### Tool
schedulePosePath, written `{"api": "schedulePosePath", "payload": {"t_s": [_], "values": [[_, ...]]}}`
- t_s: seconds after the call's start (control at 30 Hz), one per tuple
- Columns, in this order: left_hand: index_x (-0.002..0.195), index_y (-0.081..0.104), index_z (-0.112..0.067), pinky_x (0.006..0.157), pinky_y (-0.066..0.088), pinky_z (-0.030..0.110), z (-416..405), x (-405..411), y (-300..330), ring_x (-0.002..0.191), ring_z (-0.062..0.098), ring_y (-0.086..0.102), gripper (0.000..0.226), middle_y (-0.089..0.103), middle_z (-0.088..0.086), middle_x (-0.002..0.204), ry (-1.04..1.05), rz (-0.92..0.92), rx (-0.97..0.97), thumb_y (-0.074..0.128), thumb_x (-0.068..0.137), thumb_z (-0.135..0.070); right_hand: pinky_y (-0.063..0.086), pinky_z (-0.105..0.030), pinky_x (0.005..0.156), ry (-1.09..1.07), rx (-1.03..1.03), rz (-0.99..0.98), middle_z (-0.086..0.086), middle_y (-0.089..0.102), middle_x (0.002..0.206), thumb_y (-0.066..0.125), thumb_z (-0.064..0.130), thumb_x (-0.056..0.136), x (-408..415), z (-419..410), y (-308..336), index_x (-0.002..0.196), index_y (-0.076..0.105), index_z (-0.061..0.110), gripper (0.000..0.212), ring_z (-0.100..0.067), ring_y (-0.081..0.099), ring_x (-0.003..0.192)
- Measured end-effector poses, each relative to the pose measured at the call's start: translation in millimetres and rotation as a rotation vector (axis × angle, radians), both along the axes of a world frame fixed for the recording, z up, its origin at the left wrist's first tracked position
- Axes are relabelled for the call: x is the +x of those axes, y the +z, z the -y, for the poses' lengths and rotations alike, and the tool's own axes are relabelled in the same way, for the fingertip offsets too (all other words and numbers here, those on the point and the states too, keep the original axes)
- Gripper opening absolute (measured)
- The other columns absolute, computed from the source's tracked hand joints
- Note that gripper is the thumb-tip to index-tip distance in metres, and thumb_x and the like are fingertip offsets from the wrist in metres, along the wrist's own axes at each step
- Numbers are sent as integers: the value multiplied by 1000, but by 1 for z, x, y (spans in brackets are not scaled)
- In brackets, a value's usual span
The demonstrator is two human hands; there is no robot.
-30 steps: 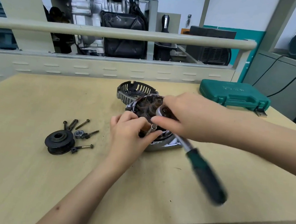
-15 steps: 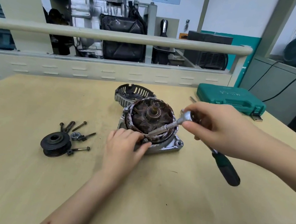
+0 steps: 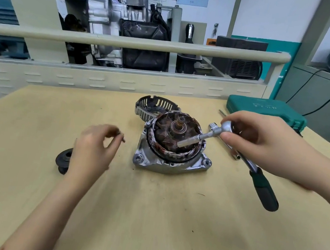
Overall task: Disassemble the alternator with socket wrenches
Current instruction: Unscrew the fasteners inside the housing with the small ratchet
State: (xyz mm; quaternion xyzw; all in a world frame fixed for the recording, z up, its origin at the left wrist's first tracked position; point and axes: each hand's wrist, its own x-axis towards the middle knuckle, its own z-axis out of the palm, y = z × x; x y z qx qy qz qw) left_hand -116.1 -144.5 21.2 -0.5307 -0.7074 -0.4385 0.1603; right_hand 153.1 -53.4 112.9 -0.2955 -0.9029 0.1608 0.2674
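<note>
the left hand (image 3: 93, 148) had come off the alternator (image 3: 172, 145) and swung out to the left over the desk (image 3: 146, 208), fingers curled with a small dark piece, probably a freed bolt, pinched at the fingertips; blur made it hard to be sure. the right hand (image 3: 264, 145) was wrapped around the head of the socket wrench (image 3: 222, 138), which had lifted clear of the fastener, its extension and socket slanting down over the exposed windings, its green handle hanging off to the right. that suggested one more bolt was out and headed for the loose parts near the pulley (image 3: 63, 159), partly hidden behind the left hand.

the alternator sat mid-desk on its silver housing, rotor and stator open to view. the removed end cover (image 3: 154, 107) lay touching it behind. a green tool case (image 3: 265, 111) sat at the far right edge, and a spare socket (image 3: 235, 154) lay beside the right hand. nothing blocked the alternator, though the wrench hovered close over the copper windings.
</note>
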Motion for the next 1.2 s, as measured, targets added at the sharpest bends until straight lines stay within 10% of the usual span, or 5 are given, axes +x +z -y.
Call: {"api": "schedulePosePath", "payload": {"t_s": [0.23, 0.4, 0.7, 0.83, 1.2], "values": [[88, 72, -5, 79, 44, 37, 19, -28, -52, 89, 31, 63, 12, 71, 9, 85, 42, -109, -484, 70, 77, -11, 47, -23, 64, 36, -1, -6, 10, 64, 69, 49, 49, 71, -7, 4, -5, 86, 51, 41, 17, -6, 60, 66], [89, 71, -7, 79, 41, 34, 19, -31, -49, 92, 28, 61, 19, 70, 5, 87, 16, -122, -439, 71, 79, -23, 47, -24, 63, 57, 7, -19, 14, 64, 70, 49, 50, 72, -4, 7, -10, 88, 53, 40, 19, -4, 62, 67], [147, 20, -15, 104, 25, 24, -55, -18, -26, 135, 12, 29, 88, 27, -2, 150, -371, 539, -495, 69, 78, -38, 52, -39, 65, 38, 6, 2, 17, 61, 77, 43, 62, 67, 11, 8, -13, 92, 58, 34, 40, -9, 61, 68], [128, 44, -27, 100, 41, 22, -58, -4, -34, 114, -1, 53, 62, 53, -7, 132, -633, 768, -425, 73, 74, -32, 52, -34, 67, 16, 15, -5, 21, 61, 80, 42, 63, 66, 16, 8, -12, 92, 56, 38, 39, -7, 61, 71], [139, 28, -29, 90, 49, 22, -12, 50, -42, 108, 10, 60, 87, 58, 3, 126, -569, 962, -339, 79, 69, -22, 44, -9, 67, 84, 34, -51, 29, 60, 81, 41, 60, 71, 1, 6, -8, 91, 51, 44, 28, 5, 58, 80]]}}
